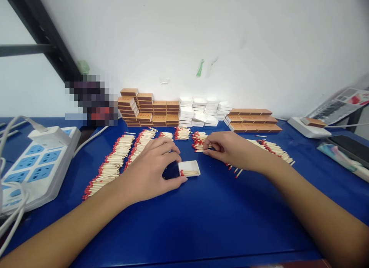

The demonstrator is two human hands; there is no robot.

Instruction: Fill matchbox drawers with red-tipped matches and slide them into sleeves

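Observation:
A small white matchbox tray (189, 168) lies on the blue table (201, 222) with a few red-tipped matches in it. My left hand (152, 172) curls around the tray's left side, thumb and fingers touching its edge. My right hand (230, 149) rests just right of it, fingers pinched on matches from a small pile (198, 142). Long rows of loose matches (115, 164) spread to the left, and more matches (273, 148) lie behind my right wrist.
Stacks of brown matchbox sleeves (147, 108), white inner trays (201, 112) and more brown sleeves (253, 120) line the wall. A white-and-blue power strip (37, 160) with cables sits left. A phone (348, 147) and a white device (305, 126) lie right.

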